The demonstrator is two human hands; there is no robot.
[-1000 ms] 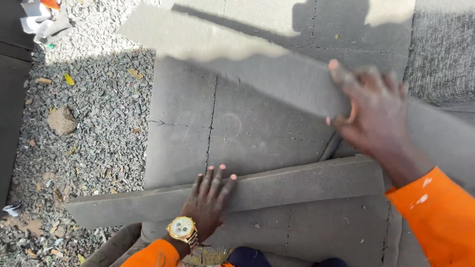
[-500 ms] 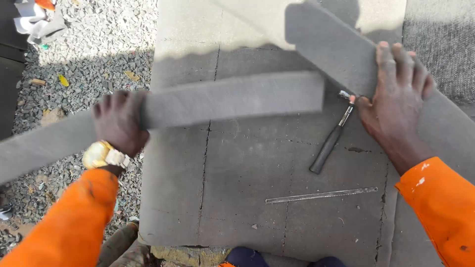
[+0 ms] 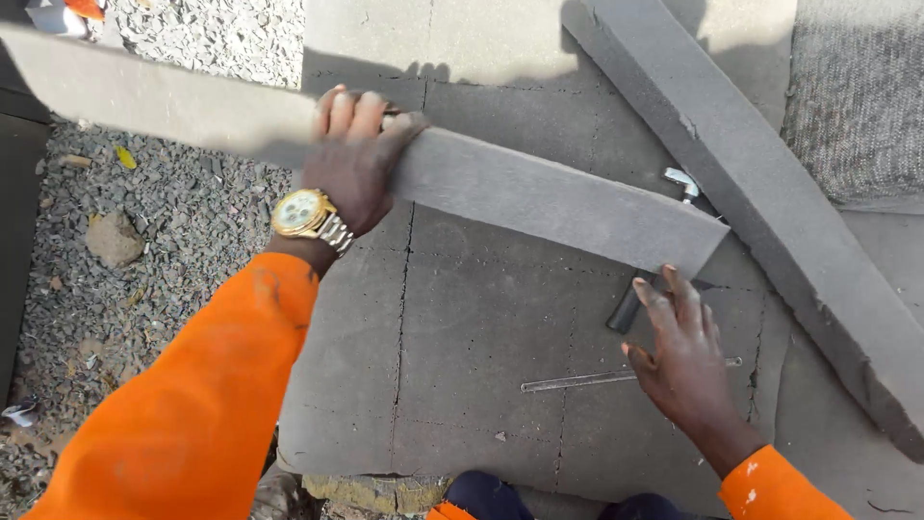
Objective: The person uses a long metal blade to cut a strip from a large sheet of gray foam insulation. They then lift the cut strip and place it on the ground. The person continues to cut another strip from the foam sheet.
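The plank (image 3: 539, 193) lies slantwise across the cracked slab (image 3: 481, 385), its left end out over the gravel (image 3: 183, 241), its right end cut square just above the hammer (image 3: 640, 289).

My left hand (image 3: 358, 159) grips the plank from above, fingers curled over its far edge, thumb on the near face. A gold watch (image 3: 303, 214) sits on that wrist, below the plank.

My right hand (image 3: 679, 351) is open, fingers spread, holding nothing. It hovers just below the plank's right end, fingertips near the hammer's dark handle. Whether it touches the handle I cannot tell.

The hammer lies partly hidden under the plank; its metal head shows beyond the plank's end.

A thin metal strip (image 3: 616, 377) lies flat on the slab below the plank, partly covered by my right hand.

A second, thicker beam (image 3: 760, 202) runs diagonally right of the plank's end, close to the hammer head.

Both sleeves are orange.
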